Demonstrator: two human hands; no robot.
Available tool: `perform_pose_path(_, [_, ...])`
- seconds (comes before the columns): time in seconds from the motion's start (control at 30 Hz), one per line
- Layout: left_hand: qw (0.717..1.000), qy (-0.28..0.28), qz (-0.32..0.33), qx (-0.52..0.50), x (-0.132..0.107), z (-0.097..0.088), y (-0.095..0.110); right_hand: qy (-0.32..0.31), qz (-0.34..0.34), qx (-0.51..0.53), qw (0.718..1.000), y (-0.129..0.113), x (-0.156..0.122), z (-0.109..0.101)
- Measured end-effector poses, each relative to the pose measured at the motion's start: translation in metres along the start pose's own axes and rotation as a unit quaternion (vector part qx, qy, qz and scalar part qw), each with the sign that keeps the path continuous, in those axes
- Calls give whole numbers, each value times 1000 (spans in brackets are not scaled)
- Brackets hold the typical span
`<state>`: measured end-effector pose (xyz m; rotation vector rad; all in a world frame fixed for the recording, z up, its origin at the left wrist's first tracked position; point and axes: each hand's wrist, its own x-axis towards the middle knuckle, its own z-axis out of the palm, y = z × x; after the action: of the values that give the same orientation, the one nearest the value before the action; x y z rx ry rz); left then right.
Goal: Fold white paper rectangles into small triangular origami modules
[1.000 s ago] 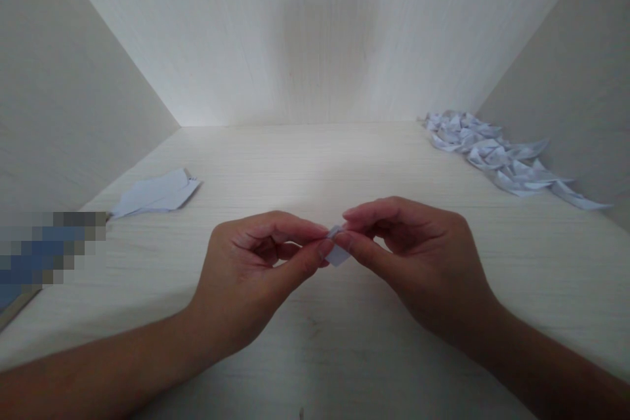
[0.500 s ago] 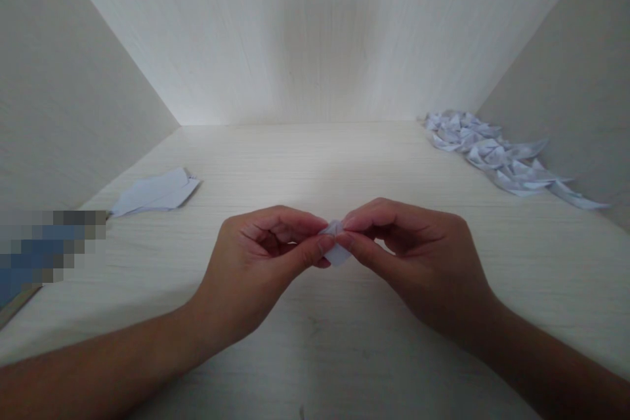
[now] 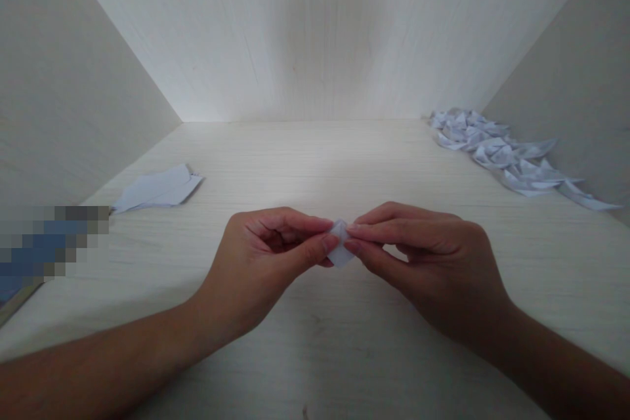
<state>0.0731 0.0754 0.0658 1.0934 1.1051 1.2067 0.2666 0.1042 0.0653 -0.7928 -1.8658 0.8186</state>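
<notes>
A small folded piece of white paper (image 3: 340, 254), roughly diamond-shaped with creases near its top, is held up between my two hands above the pale table. My left hand (image 3: 280, 246) pinches its left side between thumb and fingers. On the right side, my right hand (image 3: 418, 246) grips it with the thumb below and fingertips above. Both hands are closed on the paper, and their fingertips cover its side edges.
White paper sheets (image 3: 155, 189) lie in a stack at the left. Many folded white paper pieces (image 3: 497, 151) form a pile at the back right, along the side wall. A pixelated blue patch (image 3: 44, 249) lies at the left edge. Panels enclose the table (image 3: 275, 157) at back and sides.
The fingers of my right hand have straightened and shifted slightly right along the paper. More of the paper's face shows between the hands. The whole view has shifted a little.
</notes>
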Motion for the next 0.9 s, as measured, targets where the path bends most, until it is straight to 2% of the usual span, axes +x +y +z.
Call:
perform_pose_path(0.33, [1000,3,-12,2,0,2,1,-10,-7,-15,1000,-2,0,-1])
perform_pose_path(0.5, [1000,4,-14,20,0,1,3,7,103,47,994,-1,-1,3])
perform_pose_path(0.6, [999,1,-14,29,1,1,4,-18,150,99,984,-1,0,4])
perform_pose_path(0.9, [995,-25,-13,94,3,1,3,-60,199,133,969,3,3,3])
